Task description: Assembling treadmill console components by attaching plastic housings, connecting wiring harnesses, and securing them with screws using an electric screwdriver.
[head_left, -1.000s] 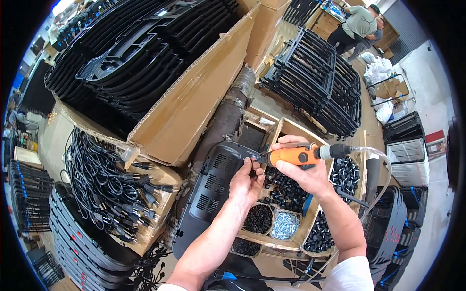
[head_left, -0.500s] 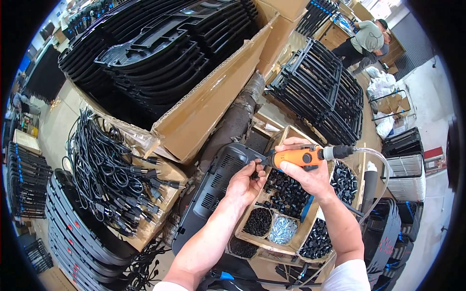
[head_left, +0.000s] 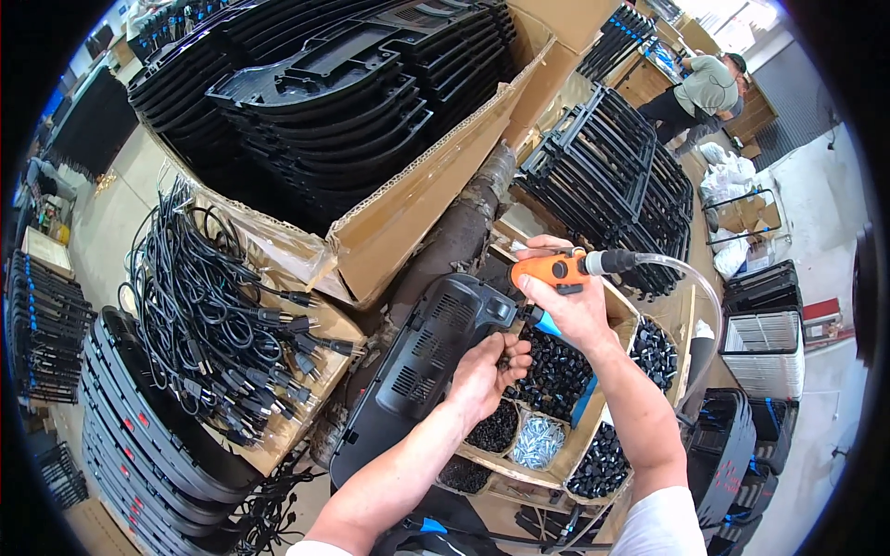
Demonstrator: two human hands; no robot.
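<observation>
A: Take the black housing (head_left: 419, 357) as the landmark. What is the right hand (head_left: 567, 301) doing?

B: It sits just past the housing's upper right corner, fingers wrapped tight around an orange driver (head_left: 554, 270). A clear hose (head_left: 681, 278) leaves the driver's far end and curves down to the right.

A: And the left hand (head_left: 482, 371)?

B: It rests against the housing's right edge, below the driver. The fingers are curled in at that edge, pinching something small and dark; what it is cannot be told.

A: Where does the housing itself lie?

B: It lies slanted, vented face up, from the lower left up toward the driver. Its upper corner meets the driver's tip.

A: What is to its right?

B: A divided tray (head_left: 593, 435), just beside it and under both hands. Most compartments hold small black parts; one, near the housing's lower right, holds silver screws (head_left: 536, 443).

A: To its left?

B: A carton of coiled black cables (head_left: 209, 306), near the housing.

A: Above it?

B: A large cardboard box (head_left: 417, 199) filled with stacked black shells. Further up and right are black frames (head_left: 612, 181), well apart from the housing, and beyond them another person (head_left: 700, 88) bends over.
</observation>
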